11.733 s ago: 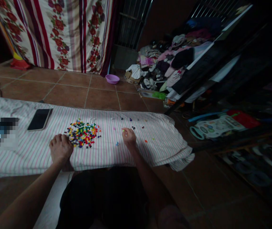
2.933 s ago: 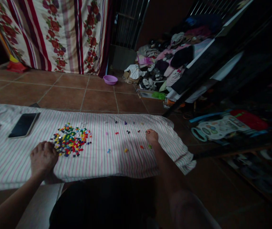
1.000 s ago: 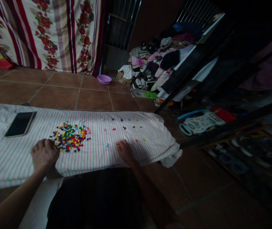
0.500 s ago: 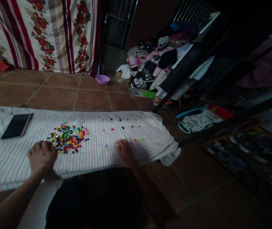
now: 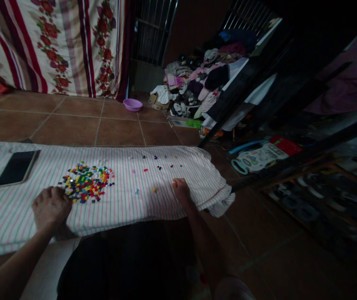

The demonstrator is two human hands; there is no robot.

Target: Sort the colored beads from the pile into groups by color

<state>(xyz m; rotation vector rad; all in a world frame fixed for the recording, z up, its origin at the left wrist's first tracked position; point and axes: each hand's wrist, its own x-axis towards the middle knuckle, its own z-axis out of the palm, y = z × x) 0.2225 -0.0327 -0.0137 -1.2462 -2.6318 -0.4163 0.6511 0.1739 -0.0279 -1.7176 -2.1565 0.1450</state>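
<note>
A heap of small multicoloured cube-like beads (image 5: 84, 183) lies on a striped cloth (image 5: 125, 204). At the heap's near left edge my left hand (image 5: 51, 205) rests palm down, fingers curled under; whatever they may hold is hidden. Farther right, my right hand (image 5: 182, 191) is closed in a pinch, with a small orange bead (image 5: 175, 183) showing at its fingertips. Several little groups sit apart on the cloth, among them yellow beads (image 5: 154, 190), light blue beads (image 5: 137, 191), red beads (image 5: 145, 170) and black beads (image 5: 159, 168).
A phone (image 5: 17, 168) lies on the cloth at the left. Beyond, on the tiled floor (image 5: 116, 129), stand a purple basin (image 5: 132, 104) and a heap of clothes (image 5: 197, 79). A dark slanting post (image 5: 217, 127) rises past the cloth's right end, near a toy panel (image 5: 261, 156).
My right hand has moved right, from the yellow beads to the orange one. The yellow beads now lie uncovered, while the lime-green ones are hidden. My left hand stays by the heap.
</note>
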